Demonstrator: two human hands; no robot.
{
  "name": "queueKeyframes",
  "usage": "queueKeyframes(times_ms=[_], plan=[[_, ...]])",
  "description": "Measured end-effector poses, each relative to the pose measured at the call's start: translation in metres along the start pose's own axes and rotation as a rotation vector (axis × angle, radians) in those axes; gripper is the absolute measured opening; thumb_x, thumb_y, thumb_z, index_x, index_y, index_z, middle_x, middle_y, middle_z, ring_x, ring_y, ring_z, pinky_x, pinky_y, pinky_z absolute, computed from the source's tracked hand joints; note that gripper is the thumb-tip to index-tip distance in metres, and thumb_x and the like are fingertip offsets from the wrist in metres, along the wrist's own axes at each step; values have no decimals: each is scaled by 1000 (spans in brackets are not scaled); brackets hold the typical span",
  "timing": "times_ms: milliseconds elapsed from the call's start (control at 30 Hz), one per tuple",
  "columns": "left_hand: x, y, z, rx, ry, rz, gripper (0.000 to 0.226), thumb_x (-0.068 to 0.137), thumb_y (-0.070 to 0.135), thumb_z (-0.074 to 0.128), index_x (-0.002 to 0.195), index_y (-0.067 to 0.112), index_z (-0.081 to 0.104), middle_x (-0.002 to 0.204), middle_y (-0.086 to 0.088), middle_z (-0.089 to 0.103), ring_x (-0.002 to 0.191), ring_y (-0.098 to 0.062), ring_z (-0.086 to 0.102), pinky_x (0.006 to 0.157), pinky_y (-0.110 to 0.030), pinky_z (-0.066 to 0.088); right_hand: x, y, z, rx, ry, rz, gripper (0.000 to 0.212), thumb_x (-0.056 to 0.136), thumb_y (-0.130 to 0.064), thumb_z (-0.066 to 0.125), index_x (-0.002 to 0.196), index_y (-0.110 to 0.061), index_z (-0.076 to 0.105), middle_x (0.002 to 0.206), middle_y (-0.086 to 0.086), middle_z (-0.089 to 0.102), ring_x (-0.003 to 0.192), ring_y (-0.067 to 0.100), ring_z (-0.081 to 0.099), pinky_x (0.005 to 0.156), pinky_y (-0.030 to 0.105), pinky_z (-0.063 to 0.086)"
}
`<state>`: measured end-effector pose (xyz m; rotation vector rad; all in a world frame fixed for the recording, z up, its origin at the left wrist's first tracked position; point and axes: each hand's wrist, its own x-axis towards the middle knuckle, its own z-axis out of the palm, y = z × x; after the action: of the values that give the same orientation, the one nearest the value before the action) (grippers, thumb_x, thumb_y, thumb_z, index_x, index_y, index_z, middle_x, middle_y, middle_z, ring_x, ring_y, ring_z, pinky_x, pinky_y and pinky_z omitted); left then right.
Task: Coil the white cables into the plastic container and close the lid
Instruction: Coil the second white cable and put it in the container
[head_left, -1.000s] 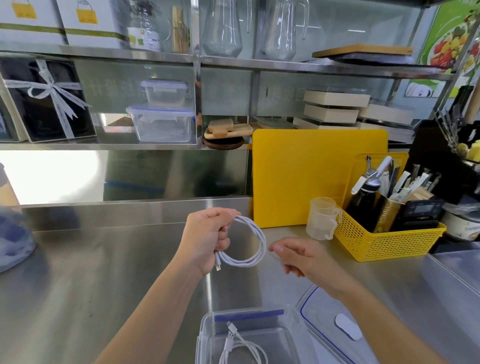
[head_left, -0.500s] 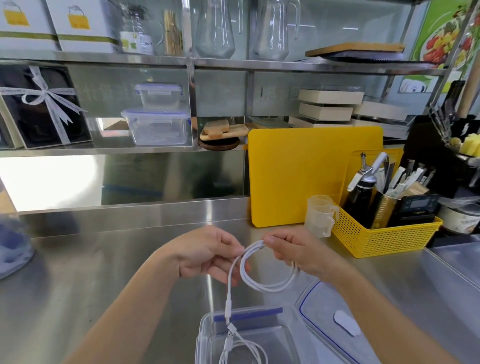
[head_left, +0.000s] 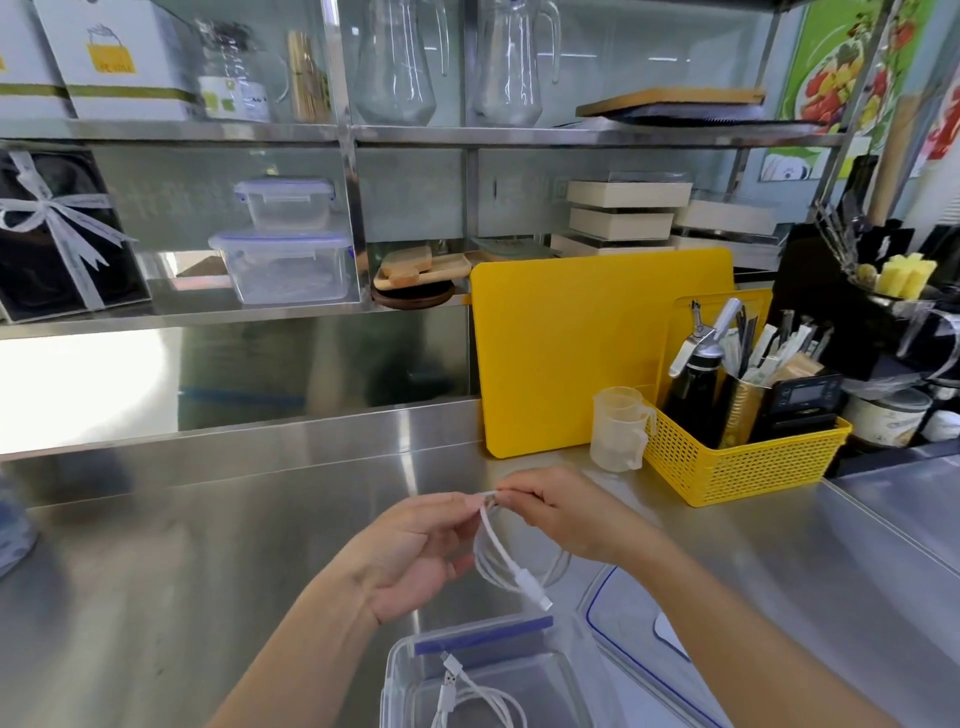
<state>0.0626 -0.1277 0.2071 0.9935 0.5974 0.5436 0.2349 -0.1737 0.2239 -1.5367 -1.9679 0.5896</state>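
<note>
A coiled white cable (head_left: 511, 564) hangs in the air between my two hands, its plug end pointing down and to the right. My left hand (head_left: 415, 551) pinches the top of the coil with its fingertips. My right hand (head_left: 558, 512) pinches the same spot from the other side. Below them stands the clear plastic container (head_left: 402, 670) with a blue clip at its far rim, open. A second white cable (head_left: 470, 699) lies coiled inside it. The container's clear lid (head_left: 623, 613), edged in blue, lies flat on the steel counter to the right, partly under my right forearm.
A yellow cutting board (head_left: 576, 353) leans against the back wall. A small measuring cup (head_left: 618, 428) and a yellow basket (head_left: 737, 462) of utensils stand to the right of it. Shelves above hold lidded containers (head_left: 285, 265), jugs and boxes.
Both hands have come lower and closer together with the cable. My right hand, empty a second ago, now pinches the coil top. The loose plug end has swung from the left to the right.
</note>
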Motion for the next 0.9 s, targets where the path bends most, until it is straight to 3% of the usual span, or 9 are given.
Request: queueKeyframes(times_ms=[67, 167, 300, 467, 567, 667, 767, 833, 900], plan=[[-4, 2, 7, 230, -13, 70, 11, 72, 19, 68, 72, 8, 69, 71, -7, 59, 78, -23, 52, 82, -36, 41, -3, 1, -1, 104, 48, -2, 36, 95, -20, 46, 66, -40, 55, 53, -18, 52, 53, 0, 43, 57, 17, 34], [-7, -3, 13, 340, 0, 130, 9, 68, 17, 71, 62, 11, 68, 69, -9, 62, 77, -22, 62, 77, -33, 48, -5, 0, -7, 185, 68, -7, 23, 94, -13, 47, 81, -19, 66, 51, -28, 54, 52, -5, 47, 53, 9, 37], [-2, -9, 20, 452, 172, 258, 29, 71, 1, 75, 83, 7, 49, 72, -16, 62, 56, -23, 62, 56, -26, 54, -6, -2, -8, 261, 94, -26, 31, 93, -11, 48, 70, -30, 58, 48, -18, 51, 48, -2, 44, 49, 9, 34], [4, -17, 27, 839, 494, 347, 30, 84, 9, 63, 81, 21, 36, 73, -8, 56, 55, -20, 58, 49, -26, 52, -6, -4, 5, 114, 61, -26, 19, 94, -17, 46, 91, -20, 64, 65, -15, 49, 61, 1, 45, 62, 16, 38], [9, -26, 29, 942, 602, 452, 24, 89, 6, 53, 82, 20, 34, 74, -7, 52, 60, -20, 52, 55, -38, 50, -6, -7, 12, 61, 85, -29, 21, 95, -21, 44, 101, -12, 63, 69, -12, 52, 66, 6, 46, 66, 22, 39], [13, -27, 28, 902, 643, 436, 15, 90, 3, 46, 91, 13, 35, 76, -6, 54, 61, -16, 50, 52, -29, 42, -7, -13, 17, -17, 92, -83, 24, 96, -25, 41, 106, -13, 60, 87, 5, 65, 77, 18, 56, 70, 31, 46], [17, -24, 23, 682, 610, 273, 9, 89, 6, 45, 88, 15, 45, 83, -7, 59, 71, -18, 54, 61, -31, 44, -10, -14, 21, -201, 136, -168, 28, 97, -29, 35, 114, -17, 54, 103, 9, 67, 87, 24, 60, 78, 42, 49], [17, -22, 17, 524, 589, 140, 8, 90, 13, 45, 88, 15, 53, 90, -9, 60, 75, -18, 52, 65, -31, 43, -12, -9, 19, -292, 168, -220, 27, 96, -30, 36, 116, -21, 51, 100, 8, 67, 85, 25, 58, 78, 43, 48], [14, -22, 10, 287, 460, 43, 14, 91, 11, 48, 85, 10, 60, 80, -10, 58, 67, -18, 51, 60, -29, 45, -13, -1, 17, -394, 180, -293, 23, 94, -22, 42, 115, -24, 51, 91, 6, 66, 82, 21, 53, 79, 38, 42]])
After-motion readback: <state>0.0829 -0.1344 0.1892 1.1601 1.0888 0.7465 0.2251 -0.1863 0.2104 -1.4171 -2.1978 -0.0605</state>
